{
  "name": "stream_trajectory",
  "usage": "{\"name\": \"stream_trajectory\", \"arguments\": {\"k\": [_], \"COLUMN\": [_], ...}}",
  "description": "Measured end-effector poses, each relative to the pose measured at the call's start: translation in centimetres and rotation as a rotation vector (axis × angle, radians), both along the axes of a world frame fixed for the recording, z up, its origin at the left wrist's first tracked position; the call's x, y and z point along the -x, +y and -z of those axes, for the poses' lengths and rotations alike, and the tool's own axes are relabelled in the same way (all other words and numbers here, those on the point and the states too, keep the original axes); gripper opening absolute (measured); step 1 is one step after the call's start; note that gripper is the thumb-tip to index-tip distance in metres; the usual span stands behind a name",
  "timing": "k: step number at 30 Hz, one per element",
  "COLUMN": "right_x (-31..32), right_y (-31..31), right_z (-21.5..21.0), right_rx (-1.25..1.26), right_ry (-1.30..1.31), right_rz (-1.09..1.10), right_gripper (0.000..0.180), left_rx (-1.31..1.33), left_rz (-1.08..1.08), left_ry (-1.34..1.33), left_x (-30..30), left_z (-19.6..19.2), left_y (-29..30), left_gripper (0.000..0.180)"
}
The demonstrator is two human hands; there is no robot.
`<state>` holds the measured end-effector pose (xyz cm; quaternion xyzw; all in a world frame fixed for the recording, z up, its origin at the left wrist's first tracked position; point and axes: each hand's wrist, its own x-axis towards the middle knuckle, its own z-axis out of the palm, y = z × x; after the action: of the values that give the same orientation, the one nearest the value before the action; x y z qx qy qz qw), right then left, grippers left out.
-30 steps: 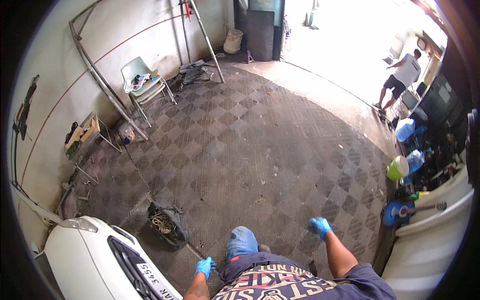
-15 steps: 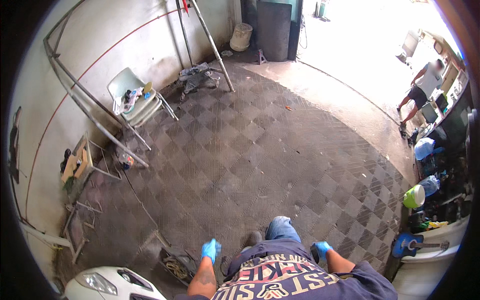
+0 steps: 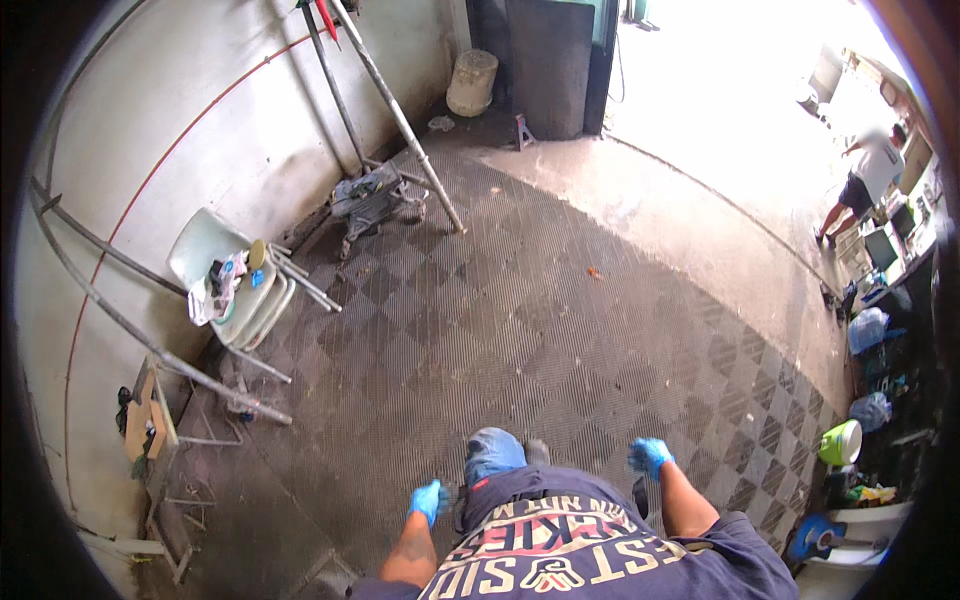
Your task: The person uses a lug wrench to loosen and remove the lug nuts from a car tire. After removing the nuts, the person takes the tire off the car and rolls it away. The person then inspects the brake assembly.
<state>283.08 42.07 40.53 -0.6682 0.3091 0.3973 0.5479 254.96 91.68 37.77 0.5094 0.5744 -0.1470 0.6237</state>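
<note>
My left hand (image 3: 428, 501), in a blue glove, hangs beside my thigh. Its fingers are loosely bent and smeared at the tips; nothing shows in them. On the other side, my right hand (image 3: 651, 457) is held out from my body over the floor, also gloved in blue. The fingers curl loosely, and no object is visible in them. Between the hands are my dark printed shirt (image 3: 540, 540) and one blue-jeans leg (image 3: 494, 453), bent forward.
Ribbed checkered matting (image 3: 520, 350) covers the floor. Stacked chairs (image 3: 255, 305) with items on them stand left, near metal poles (image 3: 400, 120) and a wheeled creeper (image 3: 375, 200). At right are a green cooler (image 3: 840, 442), a blue guitar (image 3: 815, 538) and another person (image 3: 875, 175).
The view has shifted, with the chairs and poles lower and farther left. My right hand has swung forward and up; my left hand stays low. The white vehicle front has left view.
</note>
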Motion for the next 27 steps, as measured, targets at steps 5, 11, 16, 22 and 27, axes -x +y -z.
{"name": "stream_trajectory", "arguments": {"k": [5,11,16,22,27], "right_x": [-26.4,-41.8,-44.8,-53.2,-71.0], "right_y": [12.3,20.1,22.8,29.8,30.7], "right_z": [-9.3,-6.1,-1.8,-0.3,1.6], "right_rx": [0.025,0.074,0.058,0.075,0.38], "right_ry": [-0.361,-0.245,0.195,0.326,0.011], "right_rz": [-0.148,-0.157,-0.051,0.07,-0.998], "right_gripper": [0.028,0.025,0.033,0.017,0.023], "left_rx": [-0.345,-0.245,-0.039,-0.249,-0.064], "left_rz": [0.531,0.611,0.164,0.022,-0.042], "left_ry": [0.198,0.172,0.126,-0.327,-0.218], "left_x": [-5.4,-23.6,-52.4,-82.1,-98.8], "left_z": [7.4,6.3,-0.3,-5.7,1.0], "left_y": [4.9,14.2,29.8,46.4,50.6], "left_gripper": [0.047,0.046,0.045,0.041,0.043]}}
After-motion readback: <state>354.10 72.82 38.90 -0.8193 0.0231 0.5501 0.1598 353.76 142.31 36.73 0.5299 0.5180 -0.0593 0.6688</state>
